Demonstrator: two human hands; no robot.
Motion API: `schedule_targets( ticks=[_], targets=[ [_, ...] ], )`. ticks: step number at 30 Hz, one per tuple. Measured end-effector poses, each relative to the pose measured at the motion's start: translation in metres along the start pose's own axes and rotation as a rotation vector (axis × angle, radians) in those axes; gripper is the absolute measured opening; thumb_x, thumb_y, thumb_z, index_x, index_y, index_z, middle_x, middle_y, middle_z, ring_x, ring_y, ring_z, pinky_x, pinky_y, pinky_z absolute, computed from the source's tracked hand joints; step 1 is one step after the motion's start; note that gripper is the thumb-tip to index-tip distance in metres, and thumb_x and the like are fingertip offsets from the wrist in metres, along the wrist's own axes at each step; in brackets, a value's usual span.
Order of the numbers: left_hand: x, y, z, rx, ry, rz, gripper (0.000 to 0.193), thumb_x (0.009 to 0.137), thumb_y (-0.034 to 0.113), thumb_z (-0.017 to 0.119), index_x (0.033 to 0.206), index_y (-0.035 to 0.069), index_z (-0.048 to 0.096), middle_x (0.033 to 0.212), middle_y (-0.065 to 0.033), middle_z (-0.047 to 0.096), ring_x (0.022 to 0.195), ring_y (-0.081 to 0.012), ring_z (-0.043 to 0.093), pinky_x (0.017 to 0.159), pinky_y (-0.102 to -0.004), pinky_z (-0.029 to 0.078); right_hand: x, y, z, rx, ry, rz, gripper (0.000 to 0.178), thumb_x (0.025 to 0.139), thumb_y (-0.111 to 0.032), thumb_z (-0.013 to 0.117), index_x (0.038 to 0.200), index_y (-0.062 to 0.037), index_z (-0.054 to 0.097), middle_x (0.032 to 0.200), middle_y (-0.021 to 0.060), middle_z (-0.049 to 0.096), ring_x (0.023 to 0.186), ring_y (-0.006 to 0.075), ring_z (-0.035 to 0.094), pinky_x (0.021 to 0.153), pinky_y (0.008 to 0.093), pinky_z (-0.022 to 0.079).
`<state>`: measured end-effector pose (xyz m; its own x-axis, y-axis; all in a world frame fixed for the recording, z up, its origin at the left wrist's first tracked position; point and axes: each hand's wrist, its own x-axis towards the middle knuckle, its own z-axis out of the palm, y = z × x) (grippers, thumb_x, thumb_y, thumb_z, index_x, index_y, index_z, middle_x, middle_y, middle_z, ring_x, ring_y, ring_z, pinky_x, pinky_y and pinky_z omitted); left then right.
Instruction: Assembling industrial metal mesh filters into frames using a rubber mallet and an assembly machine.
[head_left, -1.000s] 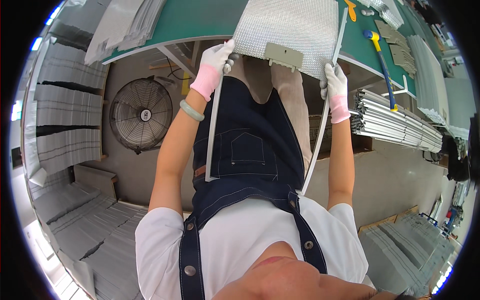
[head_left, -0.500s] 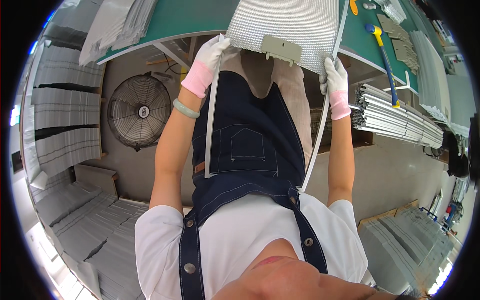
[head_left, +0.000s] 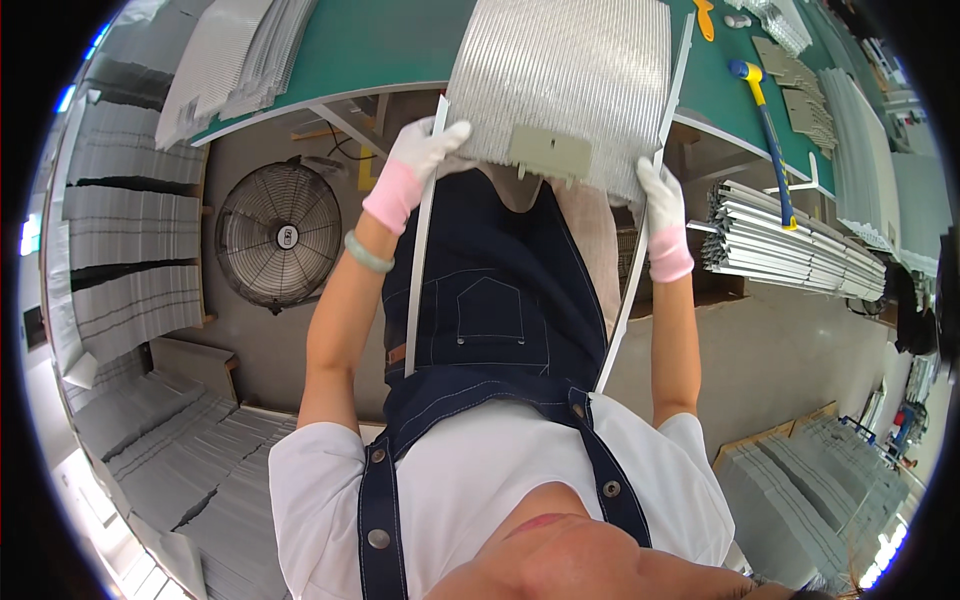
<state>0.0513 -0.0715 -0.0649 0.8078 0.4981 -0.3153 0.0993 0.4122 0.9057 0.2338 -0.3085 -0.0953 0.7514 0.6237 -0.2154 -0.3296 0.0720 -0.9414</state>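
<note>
A silvery corrugated mesh sheet [head_left: 560, 75] reaches from the green table toward my body. A beige-grey plate with small tabs [head_left: 550, 152] sits at its near edge. Gloved in white with a pink cuff, my left hand [head_left: 425, 152] is closed at the sheet's near left corner, around a thin metal strip [head_left: 420, 260] that runs down to my apron. My right hand [head_left: 660, 195], gloved alike, is closed at the near right corner. There a longer metal strip [head_left: 632, 275] passes along the sheet's right side toward my waist. Both hands' undersides are hidden.
On the green table [head_left: 385, 45] lie a blue-and-yellow mallet [head_left: 765, 130], an orange-handled tool [head_left: 705, 20], beige plates [head_left: 805, 110] and mesh sheets [head_left: 220, 60]. A bundle of metal strips [head_left: 790, 240] rests below right. A floor fan [head_left: 280, 235] stands left, near stacked grey sheets [head_left: 130, 220].
Both hands have come closer to my body, bringing the mesh sheet and its plate with them. The strips have come nearer too, the sheet tilting slightly.
</note>
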Motion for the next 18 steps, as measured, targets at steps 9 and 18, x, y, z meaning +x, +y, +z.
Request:
schedule_targets(
  ticks=[9,18],
  targets=[
    [-0.083,-0.015,-0.004,0.144,0.030,-0.130,0.034,0.080,0.018,0.063,0.102,-0.007,0.055,0.091,-0.0070,0.060,0.082,-0.0111,0.057,0.072,-0.0261,0.049,-0.087,-0.004,0.017,-0.183,0.104,0.070,0.020,0.086,-0.019,0.052,0.086,0.0006,0.054,0.069,-0.0069,0.045,0.061,0.0013,0.037,0.054,0.0185,0.032],
    [-0.089,-0.013,-0.006,0.403,0.026,-0.191,0.026,0.079,0.018,0.064,0.093,-0.004,0.059,0.077,0.0004,0.056,0.070,-0.0053,0.049,0.063,-0.0212,0.042,-0.003,-0.030,0.000,0.025,-0.166,0.009,0.033,0.087,-0.024,0.054,0.106,0.0024,0.051,0.097,0.0005,0.054,0.085,0.0071,0.047,0.076,0.0222,0.040]
  ],
)
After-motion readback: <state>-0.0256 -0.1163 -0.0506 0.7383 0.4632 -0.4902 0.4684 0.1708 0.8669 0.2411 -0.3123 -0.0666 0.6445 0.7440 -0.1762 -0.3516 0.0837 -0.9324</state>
